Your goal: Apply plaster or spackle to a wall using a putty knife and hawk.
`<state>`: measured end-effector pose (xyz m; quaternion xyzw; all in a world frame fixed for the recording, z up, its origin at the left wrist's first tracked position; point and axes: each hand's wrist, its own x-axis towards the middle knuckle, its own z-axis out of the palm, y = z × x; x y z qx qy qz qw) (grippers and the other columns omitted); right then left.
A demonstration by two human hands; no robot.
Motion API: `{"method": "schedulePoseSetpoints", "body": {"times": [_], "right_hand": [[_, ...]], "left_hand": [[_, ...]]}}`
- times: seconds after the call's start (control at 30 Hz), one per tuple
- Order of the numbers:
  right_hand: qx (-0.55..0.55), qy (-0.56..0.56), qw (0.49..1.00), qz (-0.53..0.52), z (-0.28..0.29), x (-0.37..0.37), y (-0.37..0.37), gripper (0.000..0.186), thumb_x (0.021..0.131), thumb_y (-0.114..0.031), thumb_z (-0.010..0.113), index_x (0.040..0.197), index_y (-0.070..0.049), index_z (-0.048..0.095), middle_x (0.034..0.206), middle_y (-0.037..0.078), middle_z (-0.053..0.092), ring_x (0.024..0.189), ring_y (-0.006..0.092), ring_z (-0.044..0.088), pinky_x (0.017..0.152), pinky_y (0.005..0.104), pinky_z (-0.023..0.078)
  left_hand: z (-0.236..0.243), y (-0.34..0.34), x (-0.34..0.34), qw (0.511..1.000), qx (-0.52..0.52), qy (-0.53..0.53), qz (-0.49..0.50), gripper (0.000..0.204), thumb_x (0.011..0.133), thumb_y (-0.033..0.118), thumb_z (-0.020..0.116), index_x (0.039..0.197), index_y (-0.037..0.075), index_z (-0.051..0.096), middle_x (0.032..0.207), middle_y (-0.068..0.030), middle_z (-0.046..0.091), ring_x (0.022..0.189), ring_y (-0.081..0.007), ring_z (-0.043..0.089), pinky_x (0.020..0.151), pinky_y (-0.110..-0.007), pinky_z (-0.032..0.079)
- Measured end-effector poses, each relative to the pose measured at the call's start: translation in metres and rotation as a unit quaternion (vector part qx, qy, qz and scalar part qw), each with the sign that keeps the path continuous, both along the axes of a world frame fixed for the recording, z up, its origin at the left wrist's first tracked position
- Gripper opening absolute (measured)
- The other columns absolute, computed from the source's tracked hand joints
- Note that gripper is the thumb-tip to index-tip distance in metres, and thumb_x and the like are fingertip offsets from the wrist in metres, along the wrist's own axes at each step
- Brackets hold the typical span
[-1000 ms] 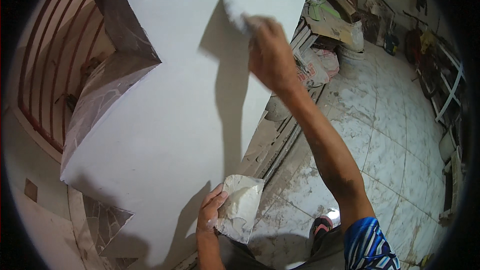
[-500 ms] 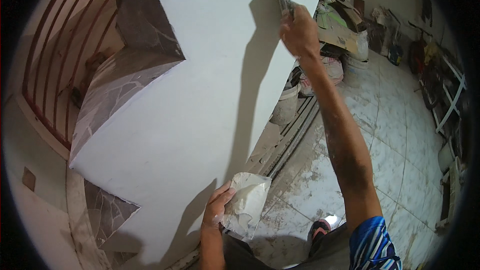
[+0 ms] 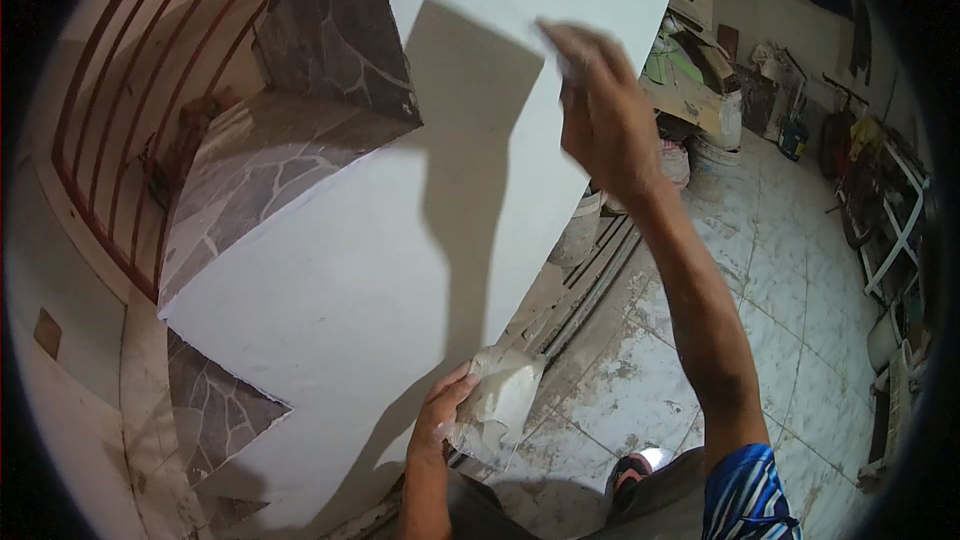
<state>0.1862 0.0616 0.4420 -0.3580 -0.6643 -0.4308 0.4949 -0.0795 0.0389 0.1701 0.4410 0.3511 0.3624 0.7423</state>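
My right hand (image 3: 611, 125) is raised at the upper right edge of the white wall panel (image 3: 330, 230), its fingers closed and slightly blurred. The putty knife in its grip is turned almost edge-on and hardly shows. A broad blade-shaped shadow falls on the panel left of the hand. Lower down, beside the panel's lower right edge, my left hand (image 3: 440, 410) is closed on a small holder of white putty (image 3: 507, 392). Its thumb and fingers are at the holder's left side; putty covers most of the surface, so its exact kind is unclear.
Stone-patterned stair steps (image 3: 290, 145) cut into the panel's left side, with red metal railings (image 3: 140, 130) beyond. Right of the panel are buckets (image 3: 578, 230), long pipes (image 3: 590, 285) and piled scraps. Bicycles (image 3: 860, 180) line the far right of the dusty tiled floor (image 3: 760, 290).
My right hand has come down and nearer, and the putty knife has turned from showing its side to nearly edge-on. The shadow has widened. My left hand stays almost in place.
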Motion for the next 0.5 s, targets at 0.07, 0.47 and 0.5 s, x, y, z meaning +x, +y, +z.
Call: {"method": "schedulePoseSetpoints", "body": {"times": [0.07,0.47,0.5], "right_hand": [[0.01,0.022,1.0,-0.002,0.027,0.007,0.009,0.046,0.083,0.004,0.054,0.128,-0.008,0.053,0.115,0.017,0.059,0.106,0.0312,0.057,0.091,0.0432,0.049],[-0.013,-0.064,0.997,-0.044,-0.035,-0.027,0.027,0.063,0.075,0.003,0.064,0.134,-0.01,0.047,0.124,0.015,0.053,0.11,0.0308,0.052,0.095,0.0444,0.044],[-0.03,-0.071,0.996,-0.033,-0.053,-0.033,0.02,0.066,0.075,0.001,0.066,0.136,-0.011,0.045,0.125,0.014,0.052,0.111,0.0303,0.052,0.096,0.0459,0.043]], "left_hand": [[0.011,-0.001,0.005,0.994,0.021,-0.066,-0.079,0.048,0.091,0.019,0.054,0.129,-0.01,0.049,0.122,-0.0133,0.059,0.111,-0.0176,0.056,0.099,-0.027,0.039],[0.01,0.003,0.008,0.998,-0.003,-0.036,-0.046,0.051,0.088,0.019,0.058,0.13,-0.009,0.049,0.116,-0.0119,0.062,0.106,-0.0182,0.059,0.097,-0.028,0.042],[0.004,0.003,0.006,0.998,-0.002,-0.035,-0.045,0.051,0.088,0.019,0.058,0.13,-0.009,0.049,0.116,-0.0119,0.062,0.106,-0.0182,0.059,0.097,-0.028,0.042]]}}
